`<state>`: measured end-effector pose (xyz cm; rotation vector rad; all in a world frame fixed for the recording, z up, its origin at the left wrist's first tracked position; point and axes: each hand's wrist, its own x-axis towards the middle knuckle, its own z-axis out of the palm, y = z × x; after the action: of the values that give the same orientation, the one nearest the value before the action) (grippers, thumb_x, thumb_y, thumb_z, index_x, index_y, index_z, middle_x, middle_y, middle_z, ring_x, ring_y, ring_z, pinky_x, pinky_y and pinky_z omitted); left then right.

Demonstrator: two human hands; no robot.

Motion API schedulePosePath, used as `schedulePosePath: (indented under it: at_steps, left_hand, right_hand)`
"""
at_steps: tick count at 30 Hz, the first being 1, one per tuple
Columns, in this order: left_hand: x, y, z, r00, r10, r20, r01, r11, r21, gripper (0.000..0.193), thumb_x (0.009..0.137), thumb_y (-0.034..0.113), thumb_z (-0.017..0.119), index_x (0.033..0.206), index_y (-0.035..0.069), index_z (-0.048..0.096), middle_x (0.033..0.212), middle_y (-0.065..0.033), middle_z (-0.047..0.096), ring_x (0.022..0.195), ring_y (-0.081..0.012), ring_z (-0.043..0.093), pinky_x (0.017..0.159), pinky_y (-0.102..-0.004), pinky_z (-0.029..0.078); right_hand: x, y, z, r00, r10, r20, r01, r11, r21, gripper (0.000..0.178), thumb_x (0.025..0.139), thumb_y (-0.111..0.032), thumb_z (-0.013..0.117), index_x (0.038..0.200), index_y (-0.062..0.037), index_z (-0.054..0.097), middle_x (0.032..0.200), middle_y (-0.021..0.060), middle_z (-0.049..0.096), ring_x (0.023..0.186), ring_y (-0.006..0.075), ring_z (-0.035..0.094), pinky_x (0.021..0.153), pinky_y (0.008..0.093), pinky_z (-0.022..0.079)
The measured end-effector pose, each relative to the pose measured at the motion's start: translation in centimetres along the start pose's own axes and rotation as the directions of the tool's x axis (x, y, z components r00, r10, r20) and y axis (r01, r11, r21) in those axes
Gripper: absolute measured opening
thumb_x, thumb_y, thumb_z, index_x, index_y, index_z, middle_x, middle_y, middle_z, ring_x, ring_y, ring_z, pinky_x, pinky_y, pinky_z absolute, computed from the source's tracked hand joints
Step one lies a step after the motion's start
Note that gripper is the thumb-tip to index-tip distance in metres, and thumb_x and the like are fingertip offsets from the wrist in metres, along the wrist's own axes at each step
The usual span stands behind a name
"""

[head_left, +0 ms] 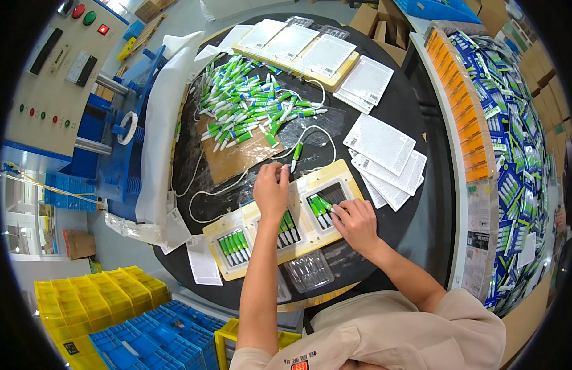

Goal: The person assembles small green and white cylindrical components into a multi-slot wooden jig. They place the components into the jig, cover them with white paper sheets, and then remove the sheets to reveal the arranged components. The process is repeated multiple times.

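Note:
A long cream-yellow tray [256, 267] with three recesses lies on the round black table in front of me. Its left recess holds a row of green glue tubes [235, 246] with white caps, and more stand in the middle recess, partly behind my left forearm. At the right recess, my right hand [355, 225] has thumb and finger closed on a green glue tube [323, 204] beside others there. Above the tray's middle, my left hand [272, 188] is closed, fingertips together; what they hold, if anything, is hidden. A single glue tube [297, 154] lies just beyond its fingertips.
A large heap of glue tubes [249, 102] covers cardboard at the far side. White backing cards [384, 145] lie right and far, some on another yellow tray [326, 79]. Clear blisters [309, 271] lie near me. A control-panel machine [58, 80] stands left; a bin of packs [508, 172], right.

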<state>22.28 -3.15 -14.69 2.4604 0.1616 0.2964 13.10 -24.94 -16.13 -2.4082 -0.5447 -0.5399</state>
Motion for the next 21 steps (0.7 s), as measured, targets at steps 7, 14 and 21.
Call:
schedulePosePath:
  at_steps: [7, 14, 21]
  left_hand:
    - [-4.8, 2.3, -2.0, 0.963, 0.261, 0.062, -0.254, 0.962, -0.100, 0.028, 0.093, 0.018, 0.069, 0.118, 0.005, 0.067, 0.119, -0.0134, 0.067, 0.103, -0.0308, 0.068, 0.090, -0.0425, 0.053]
    - [-11.8, 1.9, -0.4, 0.766, 0.500, 0.405, -0.591, 0.795, 0.137, 0.055, 0.096, 0.029, 0.064, 0.143, 0.002, 0.052, 0.152, -0.0101, 0.049, 0.144, -0.0234, 0.044, 0.122, -0.0517, 0.027]
    - [-11.2, 1.8, -0.9, 0.748, 0.479, 0.459, -0.577, 0.811, 0.096, 0.068, 0.098, 0.041, 0.059, 0.154, 0.008, 0.040, 0.159, -0.0069, 0.041, 0.149, -0.0219, 0.036, 0.124, -0.0553, 0.018]
  right_hand:
    - [2.4, 0.2, -1.8, 0.994, 0.098, 0.057, -0.100, 0.994, 0.035, 0.023, 0.079, -0.012, 0.079, 0.099, -0.0044, 0.072, 0.088, 0.0069, 0.066, 0.084, 0.0268, 0.063, 0.072, 0.0387, 0.047]
    - [2.1, 0.0, -0.6, 0.955, 0.145, 0.257, -0.151, 0.989, 0.002, 0.024, 0.081, -0.012, 0.076, 0.102, -0.0037, 0.069, 0.087, 0.0104, 0.062, 0.082, 0.0308, 0.063, 0.070, 0.0408, 0.052]
    - [3.0, -0.3, -1.3, 0.961, 0.147, 0.234, -0.163, 0.985, 0.052, 0.020, 0.084, -0.010, 0.072, 0.103, -0.0030, 0.069, 0.088, 0.0127, 0.062, 0.085, 0.0325, 0.064, 0.073, 0.0419, 0.053]
